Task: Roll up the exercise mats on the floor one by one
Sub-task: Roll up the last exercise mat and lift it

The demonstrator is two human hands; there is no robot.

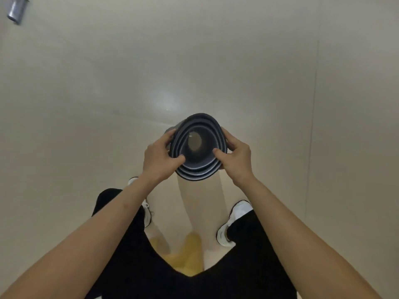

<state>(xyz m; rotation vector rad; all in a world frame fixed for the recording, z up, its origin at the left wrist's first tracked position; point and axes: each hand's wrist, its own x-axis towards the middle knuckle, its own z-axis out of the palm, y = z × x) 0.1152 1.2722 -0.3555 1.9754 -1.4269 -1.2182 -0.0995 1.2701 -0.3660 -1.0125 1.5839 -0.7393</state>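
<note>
A dark grey rolled exercise mat (199, 167) stands on end in front of me, and I look straight down into its spiral end, with the floor showing through the hollow middle. My left hand (158, 157) grips the roll's left side, thumb over the rim. My right hand (235, 157) grips the right side, thumb pressed onto the rim's inner layers. The roll's lower end is hidden beneath its top.
Glossy beige floor (86, 104) spreads all around. My white shoes (228, 229) and black trousers (129, 244) are just below the roll, a yellow patch (190, 253) lies between my legs. A grey cylindrical object (17, 9) lies at the far top left.
</note>
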